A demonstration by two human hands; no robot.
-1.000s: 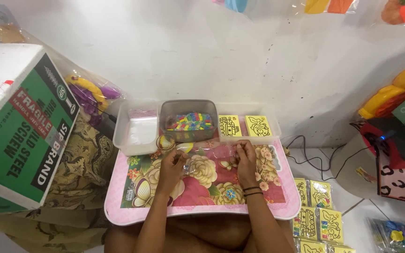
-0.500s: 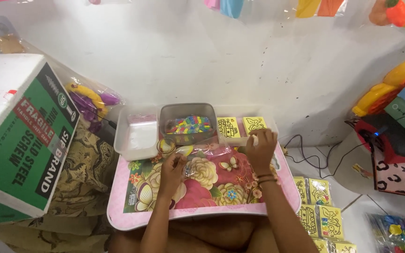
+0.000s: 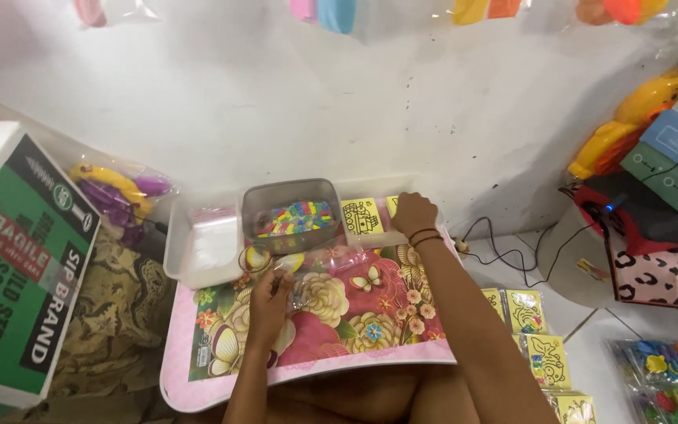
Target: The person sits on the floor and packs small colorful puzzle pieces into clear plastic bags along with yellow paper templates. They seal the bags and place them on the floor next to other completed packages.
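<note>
Right hand (image 3: 413,213) on yellow cards (image 3: 361,216) at tray's (image 3: 198,271) far edge, grip unclear; left hand (image 3: 270,298) pinching clear bag (image 3: 276,263) mid-table (image 3: 308,369).

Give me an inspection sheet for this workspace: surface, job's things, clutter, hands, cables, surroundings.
Surface: pink floral tray table, partly covered by clear plastic bags.
Job's things: yellow picture cards in a clear tray; grey tub of coloured pieces.
Clutter: more yellow card packs on the floor at right.
Hands: left hand rests on the plastic bags, fingers curled; right hand lies on the cards, grip hidden.
Cables: black cable on the floor at right.
Surroundings: green cardboard box at left, bagged toys, white wall.
</note>
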